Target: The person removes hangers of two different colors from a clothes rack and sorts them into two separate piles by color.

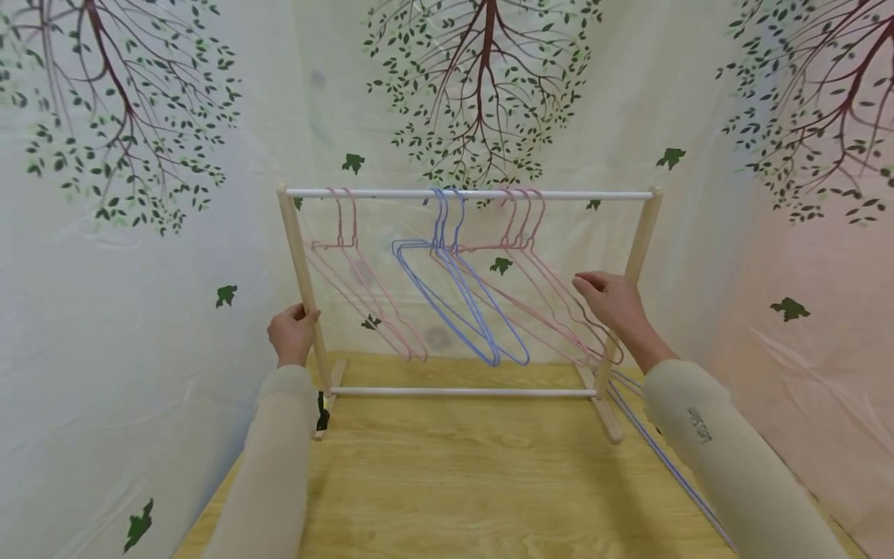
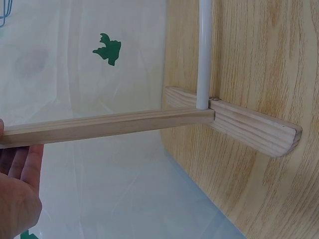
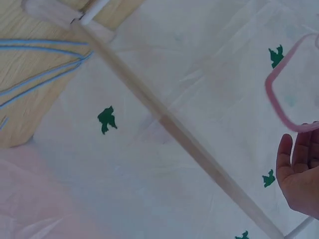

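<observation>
My left hand (image 1: 292,334) grips the left wooden post (image 1: 302,260) of a small garment rack; in the left wrist view, its fingers (image 2: 32,167) lie against the post. My right hand (image 1: 615,303) is raised inside the right post (image 1: 644,241), its fingers loosely bent and thumb close to them. In the right wrist view, its fingertips appear close to the corner of a pink hanger (image 3: 273,99); contact is unclear. From the white top rail (image 1: 391,193) hang two pink hangers (image 1: 377,287) at left, several blue hangers (image 1: 482,318) mid-rail and several pink hangers (image 1: 552,287) at right.
Loose blue hangers (image 1: 663,450) lie on the wooden table (image 1: 447,473) at the right, partly under my right sleeve. A white lower rail (image 1: 461,392) joins the rack's feet. A black item (image 1: 322,411) is by the left foot. A tree-printed sheet (image 1: 279,93) stands behind.
</observation>
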Available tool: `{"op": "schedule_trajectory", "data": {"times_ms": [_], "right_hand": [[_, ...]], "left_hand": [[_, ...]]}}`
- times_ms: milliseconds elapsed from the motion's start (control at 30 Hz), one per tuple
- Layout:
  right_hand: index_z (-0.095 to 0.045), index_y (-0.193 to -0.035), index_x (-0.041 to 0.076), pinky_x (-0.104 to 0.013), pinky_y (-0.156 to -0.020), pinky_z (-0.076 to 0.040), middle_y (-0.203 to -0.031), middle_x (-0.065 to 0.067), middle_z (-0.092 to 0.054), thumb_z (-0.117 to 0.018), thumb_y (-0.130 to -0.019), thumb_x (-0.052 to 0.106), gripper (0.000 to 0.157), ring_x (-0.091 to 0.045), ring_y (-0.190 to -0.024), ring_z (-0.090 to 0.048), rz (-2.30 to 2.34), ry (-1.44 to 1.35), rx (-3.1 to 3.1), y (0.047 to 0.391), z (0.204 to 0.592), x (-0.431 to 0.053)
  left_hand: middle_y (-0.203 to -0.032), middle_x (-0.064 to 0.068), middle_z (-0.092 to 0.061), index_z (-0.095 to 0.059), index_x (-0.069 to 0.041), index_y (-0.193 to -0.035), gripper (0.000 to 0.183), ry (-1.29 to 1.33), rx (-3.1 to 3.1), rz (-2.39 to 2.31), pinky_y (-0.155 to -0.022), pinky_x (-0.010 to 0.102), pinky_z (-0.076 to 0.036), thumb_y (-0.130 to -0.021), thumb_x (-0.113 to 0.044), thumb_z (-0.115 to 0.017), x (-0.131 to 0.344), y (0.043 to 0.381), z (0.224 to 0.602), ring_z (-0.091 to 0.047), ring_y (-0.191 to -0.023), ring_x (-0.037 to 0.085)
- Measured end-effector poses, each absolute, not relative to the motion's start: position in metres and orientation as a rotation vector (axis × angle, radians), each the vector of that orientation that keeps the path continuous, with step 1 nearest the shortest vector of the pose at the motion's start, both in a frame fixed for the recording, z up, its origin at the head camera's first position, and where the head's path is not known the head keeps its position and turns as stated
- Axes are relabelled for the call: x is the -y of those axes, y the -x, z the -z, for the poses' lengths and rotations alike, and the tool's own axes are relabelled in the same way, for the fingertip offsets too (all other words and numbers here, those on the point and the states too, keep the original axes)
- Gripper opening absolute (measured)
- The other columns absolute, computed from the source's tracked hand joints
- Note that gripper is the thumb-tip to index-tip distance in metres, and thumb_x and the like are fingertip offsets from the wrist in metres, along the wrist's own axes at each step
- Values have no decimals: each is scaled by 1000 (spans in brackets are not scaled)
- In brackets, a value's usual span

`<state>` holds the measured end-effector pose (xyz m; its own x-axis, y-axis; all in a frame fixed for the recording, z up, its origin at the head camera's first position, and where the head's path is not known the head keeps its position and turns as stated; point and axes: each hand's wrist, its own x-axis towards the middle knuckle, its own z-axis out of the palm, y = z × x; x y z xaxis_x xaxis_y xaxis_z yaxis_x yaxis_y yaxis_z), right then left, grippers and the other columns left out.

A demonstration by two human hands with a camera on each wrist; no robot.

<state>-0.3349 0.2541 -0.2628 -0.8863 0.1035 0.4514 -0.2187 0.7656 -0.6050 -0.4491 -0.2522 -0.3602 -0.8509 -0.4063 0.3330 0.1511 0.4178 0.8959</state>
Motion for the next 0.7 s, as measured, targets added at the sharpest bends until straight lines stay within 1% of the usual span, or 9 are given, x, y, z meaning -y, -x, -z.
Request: {"op": "schedule_trajectory", "data": {"times_ms": [100,267,333,400,467,533,600,700], "right_hand": [[-64,-128,-2,-50,-97,-45,-125,-22,-64,-54,-103,35,46,-35,-115,-58,-1042,-66,2467,344,261,-241],[-66,-127,2,-41,-88,-47,-119,-18,-68,-54,-101,43,50,-29,-105,-60,-1100,-18,2479,349,266,-236],[-68,-125,4,-35,-81,-48,-112,-16,-70,-55,-100,45,50,-27,-100,-62,-1093,-17,2491,350,268,-237],[-70,-121,3,-30,-74,-48,-101,-14,-71,-56,-100,44,48,-25,-92,-62,-1115,-29,2495,350,272,-237],[-71,-117,3,-25,-66,-48,-90,-10,-69,-58,-99,43,45,-23,-85,-61,-1149,-39,2482,351,275,-236],[-71,-113,1,-22,-60,-48,-83,-7,-66,-60,-99,39,42,-20,-77,-59,-1175,-55,2461,352,277,-236],[-71,-112,0,-21,-58,-48,-81,-7,-65,-62,-99,37,40,-16,-72,-58,-1185,-59,2437,352,277,-235],[-72,-115,0,-19,-59,-48,-88,-12,-68,-61,-99,34,39,-11,-73,-57,-1156,-62,2401,352,276,-233]], "left_hand": [[-117,23,-68,-67,4,-123,32,-219,2165,1471,-94,45,-49,-97,-15,-65,252,448,360,-63,-106,35],[-119,22,-67,-66,3,-125,33,-218,2169,1492,-93,46,-49,-97,-15,-65,252,448,357,-62,-107,35],[-119,22,-67,-66,3,-126,34,-212,2170,1497,-94,46,-49,-97,-15,-65,252,449,357,-62,-107,35],[-120,22,-67,-66,3,-126,34,-210,2174,1503,-95,46,-48,-97,-15,-65,253,450,357,-61,-108,35],[-120,23,-67,-66,3,-126,34,-209,2181,1496,-95,46,-48,-97,-15,-65,254,451,358,-61,-109,35],[-120,23,-67,-66,4,-126,34,-208,2185,1489,-96,46,-48,-97,-14,-65,254,451,358,-62,-109,36],[-120,23,-67,-66,5,-125,33,-209,2183,1487,-96,46,-48,-97,-14,-65,254,451,358,-61,-109,36],[-120,24,-66,-65,6,-125,33,-205,2176,1489,-96,47,-48,-97,-13,-65,254,452,358,-62,-108,37]]}}
